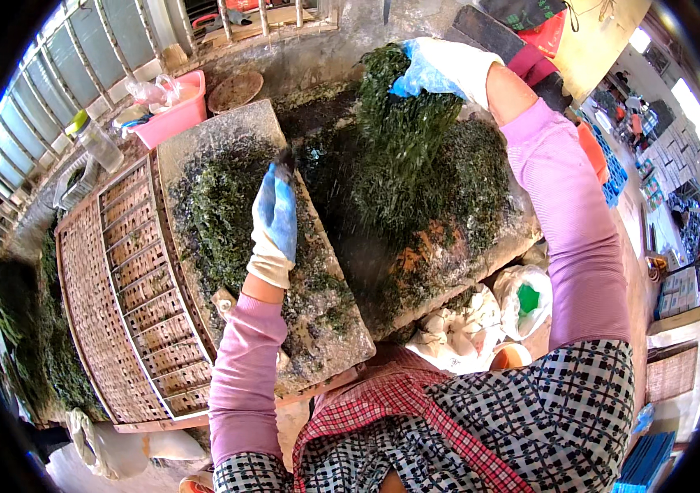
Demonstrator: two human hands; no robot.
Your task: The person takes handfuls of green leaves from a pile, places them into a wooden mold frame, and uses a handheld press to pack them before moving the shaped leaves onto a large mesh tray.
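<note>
My right hand (447,70), in a blue-and-white glove, is closed on the top of a bunch of dark green, stringy plant strands (403,140). The bunch hangs down over the dark middle between two stone-like slabs. My left hand (274,214), gloved alike, is above the left slab (333,316). Its fingers are pressed together at a small dark tuft (285,162), which I cannot make out. Loose green bits (218,197) cover much of the left slab. More bits and some orange-brown scraps (432,246) lie on the right slab (502,267).
A woven rack (120,329) stands left of the slabs, with a green heap (17,329) beyond it. At the back left are a pink basin (173,115), a jar (99,144) and a round lid (235,91). White bags (457,329) sit by the right slab's near edge.
</note>
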